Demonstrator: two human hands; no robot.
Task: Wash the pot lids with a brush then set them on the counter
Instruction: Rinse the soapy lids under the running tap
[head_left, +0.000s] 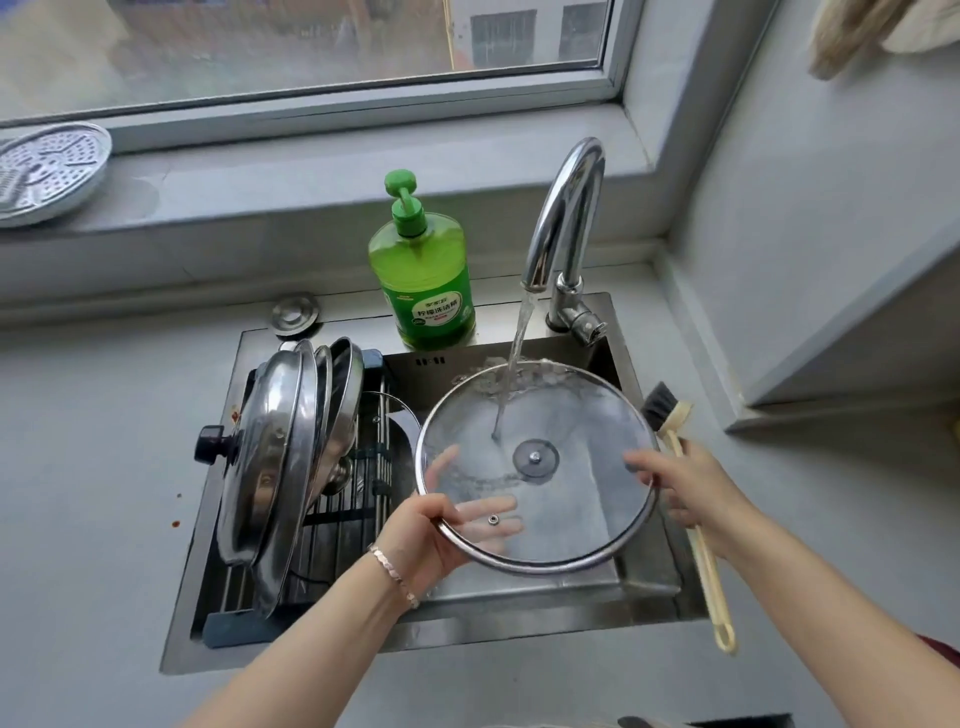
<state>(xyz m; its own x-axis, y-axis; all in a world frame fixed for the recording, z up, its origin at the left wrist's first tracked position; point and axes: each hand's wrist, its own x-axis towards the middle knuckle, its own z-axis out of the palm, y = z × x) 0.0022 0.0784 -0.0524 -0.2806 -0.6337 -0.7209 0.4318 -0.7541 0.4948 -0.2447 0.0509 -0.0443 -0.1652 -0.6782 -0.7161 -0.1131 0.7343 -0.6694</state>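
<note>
- Glass lid (571, 499), steel-rimmed, sits over the sink (644, 577) with what looks like its underside up. The stream (514, 364) from the faucet (566, 208) lands beside the centre and drains into the basin; a rinse, I judge.
- My left hand (431, 535) pinches the near-left rim, thumb on top, fingers spread beneath and visible through the glass.
- My right hand (696, 488) grips the right rim, thumb over the glass. The brush (704, 566) handle seems tucked in the same hand, bristles idle just past the lid's edge.
- Steel lids (280, 457) stand on edge in the rack (332, 519) at the sink's left.
</note>
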